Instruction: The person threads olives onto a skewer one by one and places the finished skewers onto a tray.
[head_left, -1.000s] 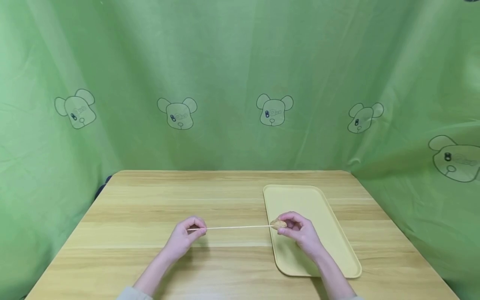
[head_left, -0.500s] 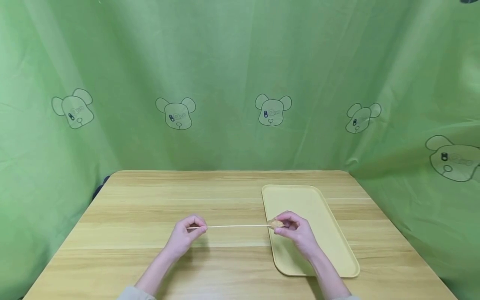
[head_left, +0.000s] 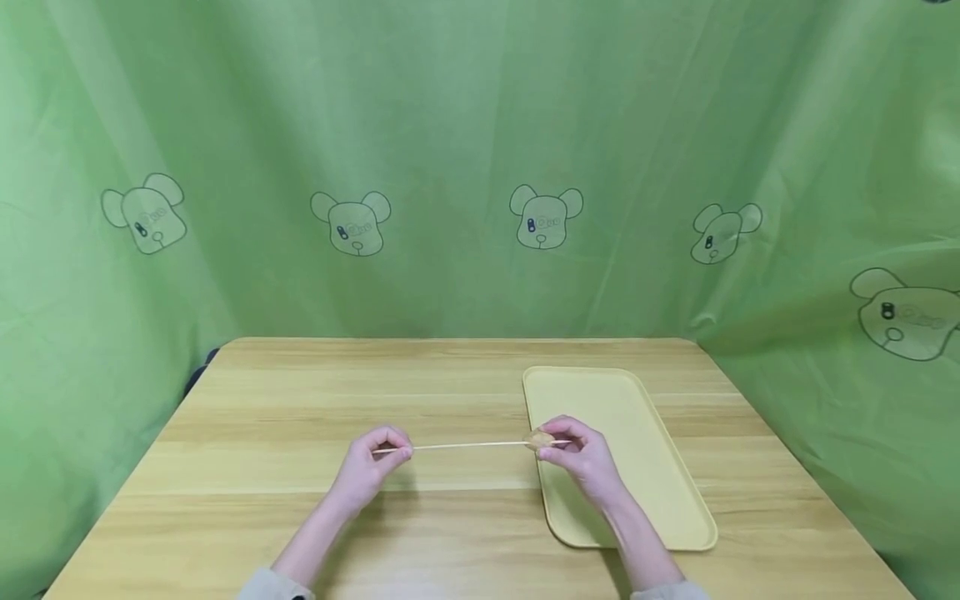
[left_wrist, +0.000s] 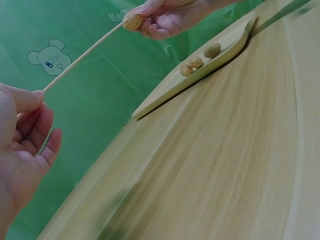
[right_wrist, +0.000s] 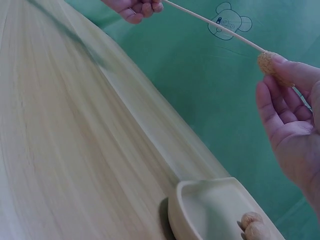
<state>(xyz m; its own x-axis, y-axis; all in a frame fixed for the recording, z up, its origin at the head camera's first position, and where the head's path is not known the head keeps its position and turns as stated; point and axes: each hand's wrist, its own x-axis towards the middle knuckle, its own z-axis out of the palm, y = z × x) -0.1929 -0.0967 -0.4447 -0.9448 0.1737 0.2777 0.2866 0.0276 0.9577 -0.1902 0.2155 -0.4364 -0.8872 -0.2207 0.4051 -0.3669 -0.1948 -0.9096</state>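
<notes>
My left hand (head_left: 366,468) pinches the left part of a thin wooden skewer (head_left: 472,445) between thumb and fingers. The skewer runs almost level to my right hand (head_left: 590,467), whose thumb and fingertips pinch a brown, rough-skinned ball (head_left: 537,439), like a fried meatball. It sits on the skewer near the far end, and a short length of stick shows beyond it. The right wrist view shows the lumpy surface of this ball (right_wrist: 266,62), partly covered by the thumb. Both hands are raised over the table.
A pale yellow tray (head_left: 603,385) lies on the right of the wooden table (head_left: 300,379), below my right hand. Several similar brown balls (left_wrist: 212,50) lie in it, visible in the wrist views. A green curtain (head_left: 450,108) hangs behind.
My right hand has shifted left with the brown ball, further along the skewer. More of the skewer's end now shows to the right of the ball. My left hand has stayed nearly still.
</notes>
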